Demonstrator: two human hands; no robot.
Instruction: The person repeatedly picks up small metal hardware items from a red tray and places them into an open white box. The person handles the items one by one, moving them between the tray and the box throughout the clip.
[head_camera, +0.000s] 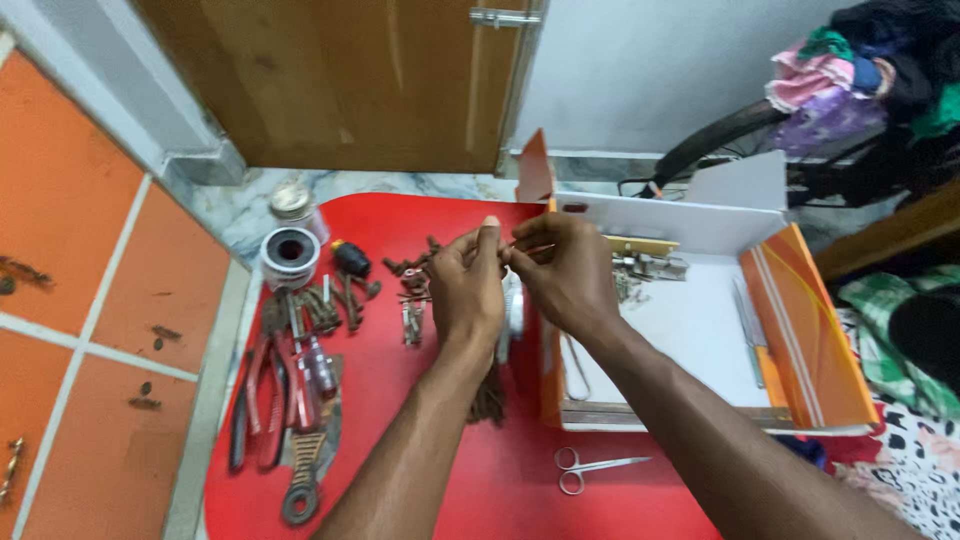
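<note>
My left hand (466, 288) and my right hand (567, 272) meet above a red mat (420, 450), fingertips pinched together on a small thin metal piece (505, 247) held between them. What the piece is exactly I cannot tell. Below the hands lie rusty screws and bolts (412, 290) in a loose heap. An open white and orange cardboard box (700, 310) stands just right of the hands, with metal parts in its far corner.
Pliers, screwdrivers and a wrench (295, 400) lie at the mat's left. A solder spool (290, 255) and small jar (295, 203) stand at the back left. Scissors (590, 467) lie near the front. A wooden door (340, 80), bicycle wheel (720, 140) and clothes (860, 70) are behind.
</note>
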